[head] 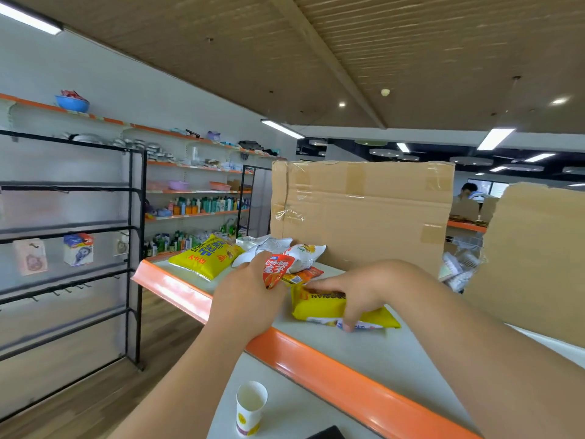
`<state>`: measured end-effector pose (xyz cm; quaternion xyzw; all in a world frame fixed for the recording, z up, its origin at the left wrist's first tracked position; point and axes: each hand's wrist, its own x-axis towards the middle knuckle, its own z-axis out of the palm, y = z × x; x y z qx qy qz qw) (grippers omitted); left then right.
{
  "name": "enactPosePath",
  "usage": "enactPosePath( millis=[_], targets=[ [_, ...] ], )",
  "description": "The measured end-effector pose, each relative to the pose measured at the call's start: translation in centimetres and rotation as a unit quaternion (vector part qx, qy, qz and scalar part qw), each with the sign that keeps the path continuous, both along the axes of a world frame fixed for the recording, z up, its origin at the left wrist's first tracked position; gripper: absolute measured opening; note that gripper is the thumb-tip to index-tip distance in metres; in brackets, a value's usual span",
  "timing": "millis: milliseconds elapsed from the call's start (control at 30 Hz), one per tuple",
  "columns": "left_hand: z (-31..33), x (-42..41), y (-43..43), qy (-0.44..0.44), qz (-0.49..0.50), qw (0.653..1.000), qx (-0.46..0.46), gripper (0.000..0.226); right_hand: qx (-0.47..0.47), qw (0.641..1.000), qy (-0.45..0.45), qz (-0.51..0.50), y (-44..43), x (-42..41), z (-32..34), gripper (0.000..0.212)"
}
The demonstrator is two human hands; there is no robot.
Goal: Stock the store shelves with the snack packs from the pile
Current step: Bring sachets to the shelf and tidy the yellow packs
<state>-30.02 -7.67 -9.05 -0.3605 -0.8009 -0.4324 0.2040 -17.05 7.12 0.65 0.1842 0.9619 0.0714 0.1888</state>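
Yellow pack (319, 307), gripped in right fingers (348, 323)

Cardboard box (364, 210) walling the shelf (395, 359) behind, snack packs (205, 256) crowding its left, bare surface nearer, right gap seemingly cluttered.

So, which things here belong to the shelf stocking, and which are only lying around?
For the job: red snack pack in left hand; yellow pack in right hand; big yellow bag; white pack; shelf.
Lying about: paper cup; cardboard box.

Slatted wood ceiling (411, 42), strip lights (495, 138), white wall (142, 87), black rack (134, 248), wood floor (95, 400).
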Motion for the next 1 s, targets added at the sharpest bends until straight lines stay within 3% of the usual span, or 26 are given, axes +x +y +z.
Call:
enactPosePath(
  millis=[233,333,467,600,833,933,1000],
  targets=[
    [-0.1,0.0,0.2,0.019,0.003,1.0,-0.008,0.037,-0.071,0.992,0.08,-0.067,1.9,3.4,-0.1,0.101],
    [-0.1,0.1,0.1,0.017,0.006,1.0,-0.009,0.039,-0.045,0.988,0.102,-0.104,2.1,4.1,0.0,0.1],
    [-0.1,0.2,0.1,0.011,0.011,1.0,-0.015,0.037,-0.101,0.966,0.166,-0.169,2.3,4.5,0.8,0.07],
    [0.0,0.4,-0.1,0.004,0.006,1.0,-0.017,0.033,-0.085,0.969,0.2,-0.121,3.4,4.7,0.1,0.04],
    [0.1,0.6,-0.2,0.0,0.005,1.0,-0.017,0.034,-0.14,0.972,0.157,-0.101,2.6,5.1,-0.1,0.026],
    [0.0,0.5,-0.1,-0.003,0.004,1.0,-0.015,0.036,-0.175,0.964,0.196,-0.046,2.2,4.6,-0.3,0.017],
    [0.0,0.5,-0.1,-0.008,0.001,1.0,-0.014,0.038,-0.167,0.964,0.209,-0.007,1.9,4.2,-0.5,0.023]
  ],
)
